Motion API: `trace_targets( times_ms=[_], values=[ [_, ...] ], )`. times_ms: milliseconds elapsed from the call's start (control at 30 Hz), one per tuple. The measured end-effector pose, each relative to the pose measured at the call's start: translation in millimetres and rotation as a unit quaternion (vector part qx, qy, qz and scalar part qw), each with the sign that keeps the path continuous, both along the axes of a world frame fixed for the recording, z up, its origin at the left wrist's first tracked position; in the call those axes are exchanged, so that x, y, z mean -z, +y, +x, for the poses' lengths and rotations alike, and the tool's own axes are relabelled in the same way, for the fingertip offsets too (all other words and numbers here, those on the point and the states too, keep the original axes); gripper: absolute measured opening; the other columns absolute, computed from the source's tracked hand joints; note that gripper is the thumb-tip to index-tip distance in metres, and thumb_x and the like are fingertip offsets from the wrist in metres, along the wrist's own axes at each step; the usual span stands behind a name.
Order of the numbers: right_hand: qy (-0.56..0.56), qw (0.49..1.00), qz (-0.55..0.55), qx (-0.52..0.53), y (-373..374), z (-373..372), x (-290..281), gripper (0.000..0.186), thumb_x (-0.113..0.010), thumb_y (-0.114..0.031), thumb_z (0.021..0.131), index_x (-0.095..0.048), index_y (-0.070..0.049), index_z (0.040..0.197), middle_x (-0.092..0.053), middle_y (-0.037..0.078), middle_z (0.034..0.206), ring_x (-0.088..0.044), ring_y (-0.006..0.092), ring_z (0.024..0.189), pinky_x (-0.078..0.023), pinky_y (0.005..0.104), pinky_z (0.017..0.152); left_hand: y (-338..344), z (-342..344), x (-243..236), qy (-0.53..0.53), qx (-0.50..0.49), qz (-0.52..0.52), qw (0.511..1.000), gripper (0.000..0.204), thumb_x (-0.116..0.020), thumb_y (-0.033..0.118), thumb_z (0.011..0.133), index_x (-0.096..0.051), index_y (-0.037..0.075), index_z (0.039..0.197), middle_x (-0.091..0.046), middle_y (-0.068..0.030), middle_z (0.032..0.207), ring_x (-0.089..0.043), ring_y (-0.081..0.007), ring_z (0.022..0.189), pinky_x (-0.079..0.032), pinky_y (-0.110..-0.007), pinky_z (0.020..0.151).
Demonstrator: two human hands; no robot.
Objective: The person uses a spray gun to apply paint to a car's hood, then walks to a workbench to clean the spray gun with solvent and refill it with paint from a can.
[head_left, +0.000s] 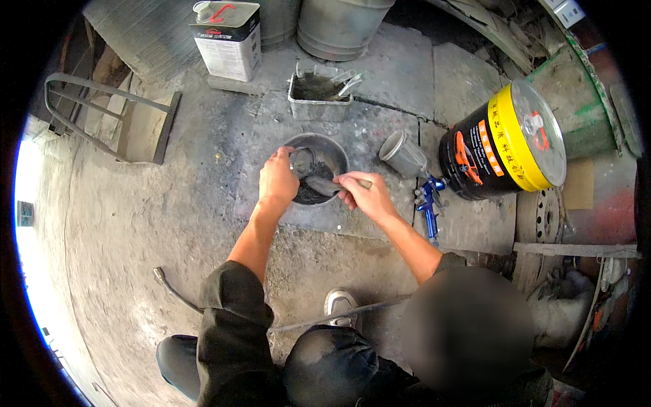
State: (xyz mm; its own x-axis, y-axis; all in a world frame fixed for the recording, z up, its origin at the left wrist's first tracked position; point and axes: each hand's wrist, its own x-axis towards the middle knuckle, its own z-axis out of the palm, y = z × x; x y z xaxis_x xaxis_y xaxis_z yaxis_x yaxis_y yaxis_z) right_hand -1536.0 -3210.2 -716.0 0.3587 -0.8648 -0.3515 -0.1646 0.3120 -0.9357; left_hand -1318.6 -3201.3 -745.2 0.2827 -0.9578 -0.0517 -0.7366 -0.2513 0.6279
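Note:
A round dark metal basin stands on the floor in front of me, with dark liquid in its bottom. Over its left side my left hand grips a small round cup, tilted so that its round mouth shows. My right hand is closed around the handle of a paintbrush, whose dark, wet-looking bristles reach into the basin just below the cup. Whether the bristles touch the cup I cannot tell. To the right of the basin, a grey plastic cup leans beside a blue spray gun.
Beyond the basin sits a rectangular container with brushes in it. A rectangular can stands behind; a black-and-yellow drum is at right. At far left lies a metal-framed trolley. A hose crosses the floor near my shoe.

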Motion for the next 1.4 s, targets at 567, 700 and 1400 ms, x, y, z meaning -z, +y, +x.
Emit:
trace_targets(
  times_ms=[567,700,1400],
  values=[
    [0.141,0.977,-0.157,-0.013,13,7,-4,0.017,-0.065,-0.017,0.085,-0.071,-0.001,0.088,-0.068,0.016,0.072,-0.068,0.0352,0.07,-0.052,0.0371,0.064,3,-4,4,0.0,0.007,-0.002,1.0,0.049,-0.06,-0.003,0.073,-0.058,0.006,0.121,-0.065,-0.0201,0.109,-0.063,-0.0401,0.101,-0.051,-0.045,0.088],
    [0.151,0.91,-0.383,-0.051,15,8,11,0.018,-0.067,-0.016,0.082,-0.067,-0.004,0.096,-0.069,0.015,0.084,-0.067,0.0366,0.078,-0.053,0.0406,0.071,-8,-9,1,-0.056,0.02,0.077,0.995,0.046,-0.061,-0.001,0.074,-0.06,0.005,0.119,-0.066,-0.0203,0.108,-0.064,-0.04,0.1,-0.052,-0.045,0.087],
    [0.174,0.934,-0.261,-0.171,-10,3,-9,0.024,-0.071,-0.016,0.08,-0.069,-0.004,0.101,-0.065,0.014,0.096,-0.064,0.0339,0.09,-0.051,0.0413,0.078,-6,0,-6,-0.055,0.009,-0.019,0.998,0.038,-0.067,0.008,0.077,-0.062,0.006,0.115,-0.068,-0.02,0.094,-0.065,-0.0402,0.09,-0.052,-0.047,0.08]
  ],
)
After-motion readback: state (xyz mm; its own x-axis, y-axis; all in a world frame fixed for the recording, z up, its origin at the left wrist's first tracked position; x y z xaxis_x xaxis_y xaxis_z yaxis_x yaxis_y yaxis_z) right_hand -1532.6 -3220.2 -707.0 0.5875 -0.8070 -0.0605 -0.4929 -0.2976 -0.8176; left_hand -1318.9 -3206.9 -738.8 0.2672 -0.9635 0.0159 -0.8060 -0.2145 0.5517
